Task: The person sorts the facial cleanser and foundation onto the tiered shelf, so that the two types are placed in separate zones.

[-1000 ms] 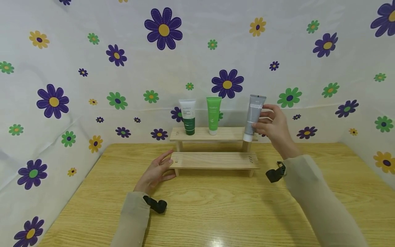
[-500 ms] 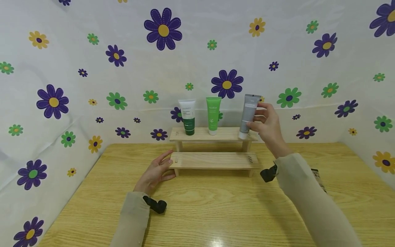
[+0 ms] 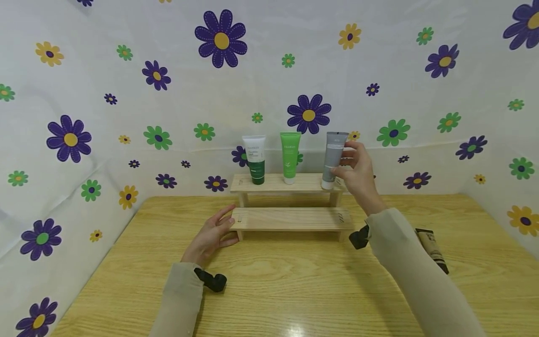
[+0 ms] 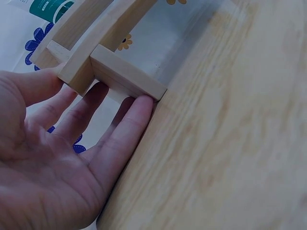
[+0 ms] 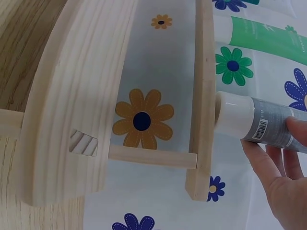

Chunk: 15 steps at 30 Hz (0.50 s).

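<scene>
At a two-tier wooden stand point(image 3: 290, 211) on a wood-grain table point(image 3: 269, 295), a person's right hand point(image 3: 359, 173) pinches a gray tube point(image 3: 334, 158) between thumb and fingers, cap down, at the right end of the upper shelf point(image 3: 309, 182). The tube tilts slightly, its top leaning to the right; whether its white cap point(image 5: 235, 115) bears on the board cannot be told from either view. The left hand point(image 3: 210, 236) holds the stand's opposite end. Its wrist camera shows what the head view leaves unclear: the thumb at the end of the lower shelf point(image 3: 290, 221), other fingers reaching below it, and one fingertip against the foot of a leg point(image 4: 127, 74). From the right wrist, a barcode point(image 5: 259, 129) appears on the gray tube, just beside the cap. Only the head view takes in the full row, with a white-and-green tube point(image 3: 255, 159) and a green tube point(image 3: 290, 154) upright on their caps on the upper shelf, and a tan tube point(image 3: 431, 248) lying on the table, partly hidden by the right sleeve point(image 3: 414, 262). Behind hangs a flowered white backdrop point(image 3: 177, 103).
</scene>
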{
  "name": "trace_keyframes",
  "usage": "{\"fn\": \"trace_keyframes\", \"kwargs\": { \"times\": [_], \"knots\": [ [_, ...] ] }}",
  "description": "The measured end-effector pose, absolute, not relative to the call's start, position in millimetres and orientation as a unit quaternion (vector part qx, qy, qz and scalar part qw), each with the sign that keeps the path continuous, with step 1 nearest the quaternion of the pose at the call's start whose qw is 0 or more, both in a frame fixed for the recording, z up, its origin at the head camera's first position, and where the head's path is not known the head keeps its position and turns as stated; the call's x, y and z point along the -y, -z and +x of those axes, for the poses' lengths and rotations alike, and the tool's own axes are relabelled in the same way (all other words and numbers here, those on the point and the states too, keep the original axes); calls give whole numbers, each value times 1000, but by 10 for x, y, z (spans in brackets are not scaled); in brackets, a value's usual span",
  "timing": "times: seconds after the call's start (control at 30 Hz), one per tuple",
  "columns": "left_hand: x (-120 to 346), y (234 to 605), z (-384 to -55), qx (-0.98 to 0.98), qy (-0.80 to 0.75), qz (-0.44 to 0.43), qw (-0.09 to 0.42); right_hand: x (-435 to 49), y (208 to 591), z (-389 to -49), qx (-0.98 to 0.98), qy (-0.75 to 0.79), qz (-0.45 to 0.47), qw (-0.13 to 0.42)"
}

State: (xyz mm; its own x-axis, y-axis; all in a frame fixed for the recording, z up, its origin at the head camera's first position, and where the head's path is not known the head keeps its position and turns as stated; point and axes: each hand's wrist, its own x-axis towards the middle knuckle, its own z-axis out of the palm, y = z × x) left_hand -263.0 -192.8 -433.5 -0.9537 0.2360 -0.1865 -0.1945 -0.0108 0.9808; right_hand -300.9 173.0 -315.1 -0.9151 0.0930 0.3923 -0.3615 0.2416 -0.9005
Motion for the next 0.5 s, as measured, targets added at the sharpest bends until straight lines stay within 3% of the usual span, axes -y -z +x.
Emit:
{"fn": "trace_keyframes", "kwargs": {
  "times": [0.5],
  "knots": [
    [1922, 4334, -2626, -680, -717, 13, 153, -1594, 3253, -3099, 770, -579, 121, 238]
  ]
}}
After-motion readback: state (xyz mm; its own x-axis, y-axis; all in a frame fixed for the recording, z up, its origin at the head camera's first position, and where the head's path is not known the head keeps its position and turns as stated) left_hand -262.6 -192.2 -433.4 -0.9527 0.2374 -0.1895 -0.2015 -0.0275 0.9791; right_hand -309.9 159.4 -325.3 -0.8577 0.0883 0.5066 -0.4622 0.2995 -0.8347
